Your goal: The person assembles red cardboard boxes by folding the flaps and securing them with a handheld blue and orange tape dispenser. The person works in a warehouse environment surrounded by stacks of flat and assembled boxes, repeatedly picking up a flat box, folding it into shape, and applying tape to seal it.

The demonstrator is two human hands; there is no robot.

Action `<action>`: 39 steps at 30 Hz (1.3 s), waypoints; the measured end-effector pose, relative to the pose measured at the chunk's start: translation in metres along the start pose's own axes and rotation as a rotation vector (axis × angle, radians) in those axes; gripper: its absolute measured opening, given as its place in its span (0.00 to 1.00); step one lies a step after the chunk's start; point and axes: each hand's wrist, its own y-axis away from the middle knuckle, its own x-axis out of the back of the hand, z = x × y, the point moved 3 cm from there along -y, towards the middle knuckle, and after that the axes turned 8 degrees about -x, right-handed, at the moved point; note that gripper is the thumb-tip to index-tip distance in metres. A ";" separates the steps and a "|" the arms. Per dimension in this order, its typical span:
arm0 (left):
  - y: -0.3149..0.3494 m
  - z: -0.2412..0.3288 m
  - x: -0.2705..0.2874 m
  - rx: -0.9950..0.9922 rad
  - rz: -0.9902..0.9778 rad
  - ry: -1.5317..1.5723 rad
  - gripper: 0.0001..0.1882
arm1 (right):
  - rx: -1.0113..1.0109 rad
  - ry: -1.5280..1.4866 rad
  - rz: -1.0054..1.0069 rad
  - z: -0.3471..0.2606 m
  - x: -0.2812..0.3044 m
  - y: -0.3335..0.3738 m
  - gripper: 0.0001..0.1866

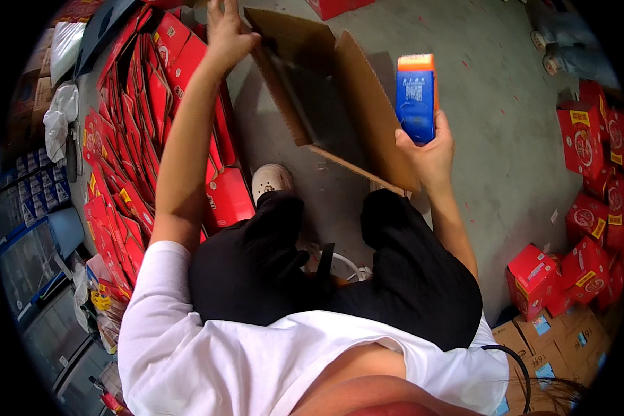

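Observation:
In front of my knees stands an opened-out cardboard carton (371, 104), its brown inner walls showing and its grey-shadowed inside facing up. My left hand (230, 38) is at the carton's far left corner, fingers stretched out and the thumb side at the wall's edge; the fingertips run out at the top of the picture. To the right of the carton my right hand (430, 149) grips the lower end of a blue-and-orange block-shaped thing (416, 100) and holds it upright. Its exact kind is unclear.
Flattened red cartons (128, 118) stand packed in a long row along my left. Red boxes (586, 142) are piled at the right, with brown cartons (558, 347) nearer me. Blue-edged bins (31, 256) line the far left. Another person's legs (575, 45) show at the upper right.

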 end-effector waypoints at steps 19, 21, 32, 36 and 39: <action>0.083 0.131 -0.019 -0.025 -1.155 -0.151 0.71 | 0.146 -0.340 -0.500 -0.029 0.093 0.034 0.18; 0.076 0.111 -0.008 -0.048 -1.243 0.070 0.74 | 0.137 -0.201 -0.591 -0.019 0.064 0.042 0.18; 0.075 0.099 -0.002 -0.107 -0.582 -0.060 0.55 | -0.014 -0.465 -0.394 -0.039 -0.021 -0.006 0.18; 0.092 0.095 -0.043 0.326 -0.556 -0.140 0.74 | 0.111 -0.630 -0.028 -0.062 0.019 -0.023 0.15; 0.092 0.106 -0.041 0.357 -0.457 -0.101 0.76 | 0.050 -0.658 0.024 -0.060 0.021 -0.025 0.14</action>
